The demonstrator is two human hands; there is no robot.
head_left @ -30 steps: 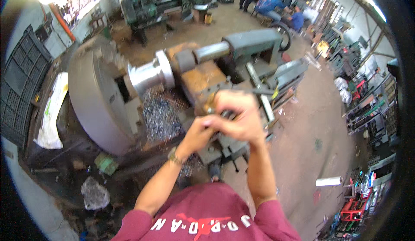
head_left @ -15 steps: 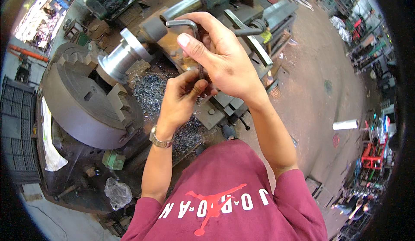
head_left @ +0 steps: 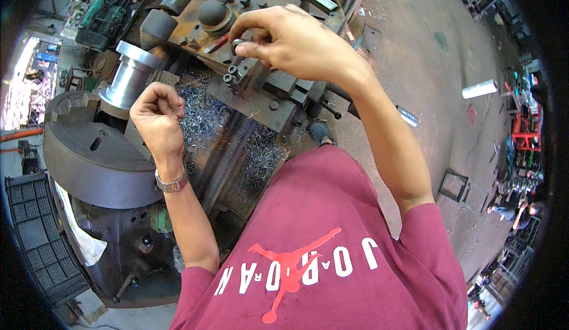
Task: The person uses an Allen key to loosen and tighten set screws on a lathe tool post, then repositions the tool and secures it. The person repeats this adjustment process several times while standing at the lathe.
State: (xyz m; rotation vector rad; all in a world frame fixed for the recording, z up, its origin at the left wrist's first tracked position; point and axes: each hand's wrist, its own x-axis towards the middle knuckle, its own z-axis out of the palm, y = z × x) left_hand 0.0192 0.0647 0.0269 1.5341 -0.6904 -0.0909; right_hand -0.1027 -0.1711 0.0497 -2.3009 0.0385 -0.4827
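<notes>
My left hand (head_left: 159, 119) is closed, its fingers curled toward the palm; whether anything is inside is hidden. It hovers beside a shiny flanged metal workpiece (head_left: 129, 76) mounted in the big grey lathe chuck (head_left: 98, 161). My right hand (head_left: 290, 41) is closed too, thumb and forefinger pinching a hex key (head_left: 236, 45), of which only a short dark bent part shows. Just below those fingertips, socket-head bolts (head_left: 231, 76) stand up from the tool holder on the carriage. The dark tailstock centre (head_left: 157, 26) points at the workpiece's far end.
Curly metal chips (head_left: 204, 117) cover the lathe bed around a long lead screw (head_left: 228, 158). A ball-ended handle (head_left: 336, 115) juts out from the carriage. On the floor to the right lie a white roll (head_left: 479, 89) and a square frame (head_left: 454, 185); a red rack (head_left: 525, 131) stands farther off.
My hands have come apart: the left has let go of the hex key and moved left toward the workpiece. The right has risen slightly over the tool holder. The view has shifted.
</notes>
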